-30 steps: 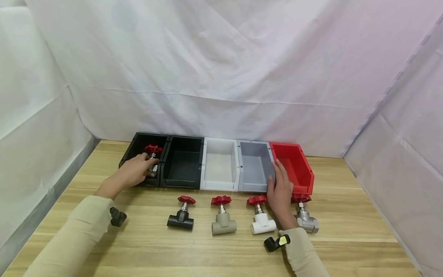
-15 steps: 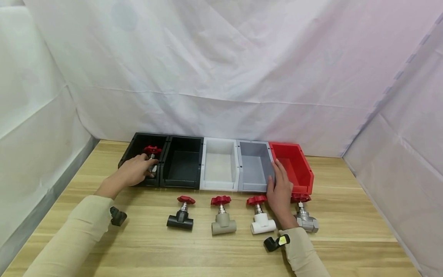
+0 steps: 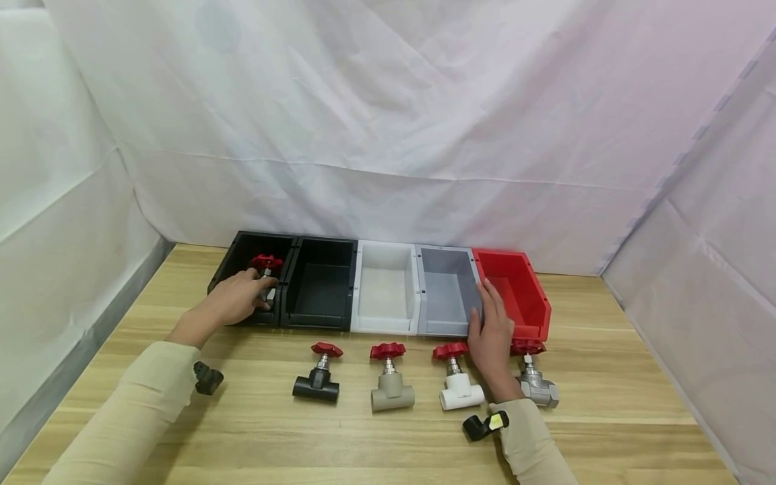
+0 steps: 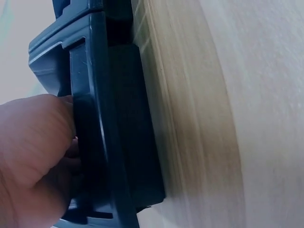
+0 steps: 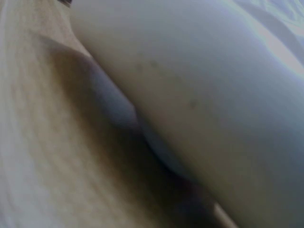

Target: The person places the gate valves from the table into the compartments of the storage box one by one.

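Note:
In the head view my left hand [image 3: 235, 296] reaches into the leftmost black bin [image 3: 225, 269]. Its fingers grip a metal valve with a red handwheel [image 3: 267, 261], whose lower body is mostly hidden. The left wrist view shows that hand [image 4: 33, 147] over the front lip of the black bin [image 4: 90, 123], fingertips out of sight inside. My right hand [image 3: 492, 337] rests with extended fingers at the front of the grey bin [image 3: 447, 329] and the red bin [image 3: 533, 332]. A blurred pale rounded surface [image 5: 199, 104] fills much of the right wrist view; I cannot tell what it is.
A second black bin [image 3: 318, 323] and a white bin [image 3: 384, 327] stand in the same row. In front lie red-wheeled valves: black [image 3: 316, 387], beige [image 3: 392, 394], white [image 3: 461, 392] and metal [image 3: 538, 389], the last partly behind my right wrist. White sheeting [image 3: 388, 135] hangs behind.

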Demonstrator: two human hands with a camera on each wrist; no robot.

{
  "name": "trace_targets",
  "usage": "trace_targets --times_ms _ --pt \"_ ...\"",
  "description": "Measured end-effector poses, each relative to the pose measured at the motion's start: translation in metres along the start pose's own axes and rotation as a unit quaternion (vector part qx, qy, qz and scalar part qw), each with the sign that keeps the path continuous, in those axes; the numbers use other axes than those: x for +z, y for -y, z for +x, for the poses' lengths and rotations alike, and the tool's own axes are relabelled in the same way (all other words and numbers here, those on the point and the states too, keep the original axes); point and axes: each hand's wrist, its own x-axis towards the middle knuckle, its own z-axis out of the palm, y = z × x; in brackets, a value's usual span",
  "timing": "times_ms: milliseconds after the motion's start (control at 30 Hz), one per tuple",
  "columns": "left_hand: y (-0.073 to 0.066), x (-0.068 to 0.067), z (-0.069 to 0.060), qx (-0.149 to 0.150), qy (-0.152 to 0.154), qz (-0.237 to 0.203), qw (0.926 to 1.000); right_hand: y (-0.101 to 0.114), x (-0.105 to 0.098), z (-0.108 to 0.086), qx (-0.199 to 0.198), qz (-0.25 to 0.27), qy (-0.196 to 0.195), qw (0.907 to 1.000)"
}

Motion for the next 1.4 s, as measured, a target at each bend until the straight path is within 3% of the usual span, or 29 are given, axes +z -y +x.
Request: trace_targets --times_ms 333,500,967,1233,1400 --pt "-0.009 -0.009 -0.005 -0.017 0.015 0.005 0.9997 -0.001 0.001 0.0 -0.005 -0.001 -0.002 1.0" --pt "-0.013 -0.012 -0.008 -0.022 0.007 0.01 0.9997 -0.001 0.0 0.001 -0.003 -0.006 0.002 1.0" --pt "-0.026 -0.011 -0.028 -0.044 -0.112 0.013 0.9927 -0.002 0.003 0.003 0.003 -0.008 0.007 0.9999" --pt "-0.033 -0.008 -0.036 -0.045 -0.157 0.001 0.9865 -0.002 0.003 0.003 0.01 -0.011 0.012 0.9998" --pt "-0.035 -0.005 -0.04 -0.052 -0.164 -0.009 0.985 -0.004 0.004 0.004 0.009 -0.01 0.009 0.9999"
